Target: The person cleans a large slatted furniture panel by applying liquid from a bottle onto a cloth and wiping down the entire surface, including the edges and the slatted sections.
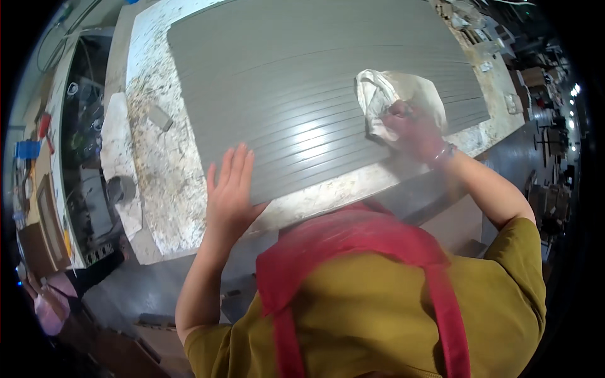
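A large grey panel (265,94) with thin parallel grooves lies flat, light glaring off its near part. My left hand (230,189) rests at its near left corner, fingers stretched out and flat. On the near right part of the panel, my right hand (413,129) has its fingers closed on a crumpled white cloth (419,94). The cloth lies against the grooved surface and spreads out beyond the knuckles. Motion blurs this hand and its wrist.
Paint spatters cover the worktable (161,183) under the panel. A small grey block (159,118) and a round grey container (121,188) sit to the left. Scraps (469,25) lie at the far right. Another person (50,305) is at the lower left.
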`<state>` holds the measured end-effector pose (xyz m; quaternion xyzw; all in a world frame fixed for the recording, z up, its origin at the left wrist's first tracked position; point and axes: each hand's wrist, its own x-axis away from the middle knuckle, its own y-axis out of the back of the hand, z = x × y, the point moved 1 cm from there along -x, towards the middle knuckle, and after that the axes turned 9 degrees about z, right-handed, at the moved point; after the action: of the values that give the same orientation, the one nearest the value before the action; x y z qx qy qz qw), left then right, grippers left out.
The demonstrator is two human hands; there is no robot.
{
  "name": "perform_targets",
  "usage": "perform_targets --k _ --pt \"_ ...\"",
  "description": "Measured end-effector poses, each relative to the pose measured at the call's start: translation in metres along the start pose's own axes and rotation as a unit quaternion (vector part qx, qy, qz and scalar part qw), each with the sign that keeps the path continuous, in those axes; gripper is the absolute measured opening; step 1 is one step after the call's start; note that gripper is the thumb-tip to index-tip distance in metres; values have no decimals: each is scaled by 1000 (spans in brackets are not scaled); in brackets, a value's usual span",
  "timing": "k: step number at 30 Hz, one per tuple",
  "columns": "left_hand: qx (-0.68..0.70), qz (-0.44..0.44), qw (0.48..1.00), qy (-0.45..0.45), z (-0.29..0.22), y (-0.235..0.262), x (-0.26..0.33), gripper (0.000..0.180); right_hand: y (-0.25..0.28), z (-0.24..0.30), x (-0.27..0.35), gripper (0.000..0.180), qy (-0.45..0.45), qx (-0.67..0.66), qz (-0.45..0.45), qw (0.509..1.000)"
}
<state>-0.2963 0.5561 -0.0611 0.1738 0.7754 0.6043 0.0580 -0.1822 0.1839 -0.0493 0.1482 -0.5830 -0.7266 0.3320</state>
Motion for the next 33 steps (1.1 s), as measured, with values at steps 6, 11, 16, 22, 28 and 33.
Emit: perform_targets --k 6,11,16,22,28,33 --pt "-28 -33 999 -6 15 -15 5 99 -31 187 -91 49 252 53 74 963" --pt "-35 -5 998 46 6 -3 9 99 -22 74 -43 49 195 62 20 979" --pt "-39 -11 995 92 -1 -5 9 96 -1 92 -54 25 238 102 -43 965" --pt "2 -8 999 50 11 2 17 95 -4 119 -76 21 339 94 -19 936" --pt "34 -46 995 82 19 0 29 92 1 111 -65 20 304 55 18 951" --pt "50 -70 995 57 19 0 22 78 -27 199 -106 29 374 6 141 917"
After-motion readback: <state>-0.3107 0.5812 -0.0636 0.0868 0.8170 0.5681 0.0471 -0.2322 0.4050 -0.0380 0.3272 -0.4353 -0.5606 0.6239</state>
